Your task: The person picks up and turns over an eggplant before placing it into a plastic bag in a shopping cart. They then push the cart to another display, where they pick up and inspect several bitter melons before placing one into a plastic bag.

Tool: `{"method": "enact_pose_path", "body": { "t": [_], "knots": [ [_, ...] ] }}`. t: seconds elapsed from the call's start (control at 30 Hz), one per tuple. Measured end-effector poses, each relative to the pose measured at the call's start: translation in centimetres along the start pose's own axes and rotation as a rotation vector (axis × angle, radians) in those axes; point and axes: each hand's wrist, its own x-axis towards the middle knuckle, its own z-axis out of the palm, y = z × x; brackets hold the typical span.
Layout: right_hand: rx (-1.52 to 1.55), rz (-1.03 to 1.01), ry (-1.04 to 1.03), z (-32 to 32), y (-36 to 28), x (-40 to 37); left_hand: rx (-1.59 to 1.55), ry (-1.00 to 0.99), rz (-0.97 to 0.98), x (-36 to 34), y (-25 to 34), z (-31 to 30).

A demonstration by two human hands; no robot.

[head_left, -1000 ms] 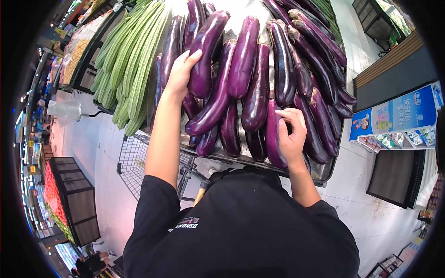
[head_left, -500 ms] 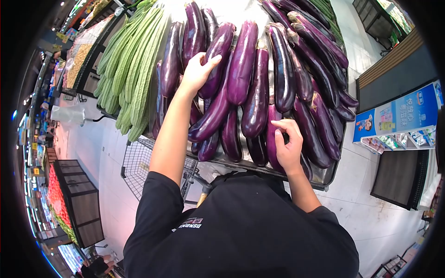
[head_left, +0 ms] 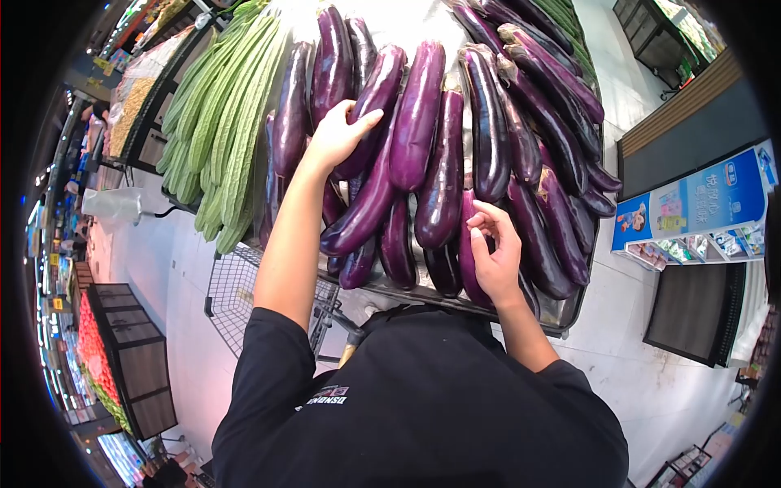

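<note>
My left hand (head_left: 338, 140) is around the lower part of a purple eggplant (head_left: 381, 85), its thumb lying across the front and its fingers mostly hidden at the left side. That eggplant lies on the pile, beside a plump one (head_left: 418, 114) to its right. Nearer the display's front edge, my right hand (head_left: 498, 254) is loosely curled with thumb and fingers apart and nothing between them. It overlaps the right side of an upright eggplant (head_left: 469, 264). Darker eggplants (head_left: 490, 130) lie just beyond that hand.
Long green ridged gourds (head_left: 226, 122) are heaped left of the eggplants. A wire shopping cart (head_left: 232, 285) stands below the display's left front. On the right is a blue promotional stand (head_left: 700, 199); a wooden produce bin (head_left: 134, 358) sits at left.
The view has shifted slightly, moving the display a little left. My right hand's fingers have uncurled somewhat and lifted beside the eggplant. My left hand keeps its hold.
</note>
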Motion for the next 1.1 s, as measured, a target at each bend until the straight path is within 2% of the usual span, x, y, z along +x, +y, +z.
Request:
{"method": "enact_pose_path", "body": {
  "t": [0.13,0.23,0.4,0.53,0.67,0.9,1.0,1.1],
  "knots": [
    [-0.008,0.000,0.008,-2.1,2.7,-1.1,0.035,0.090,-0.019,-1.0,-0.6,3.3],
    [-0.010,-0.006,0.002,-2.1,2.7,-0.7,0.102,0.117,-0.030,-1.3,-0.3,2.9],
    [-0.014,0.026,0.014,-0.6,0.2,0.0,0.380,0.330,0.262,-2.2,0.7,0.8],
    [-0.041,0.017,0.022,0.1,0.1,-0.5,0.370,0.403,0.189,-2.7,2.2,-0.9],
    [-0.055,0.011,0.046,-0.3,0.1,-1.3,0.573,0.680,0.392,-0.4,0.5,-1.8],
    [-0.046,0.059,0.095,-0.8,0.1,-3.0,0.614,0.632,0.319,4.2,-1.0,-0.6],
    [-0.055,0.071,0.120,-1.2,0.2,-3.3,0.661,0.473,0.013,4.5,1.1,-0.5],
    [-0.060,0.080,0.143,-1.8,0.2,-3.7,0.685,0.516,0.020,4.9,0.8,0.1]
  ]
}}
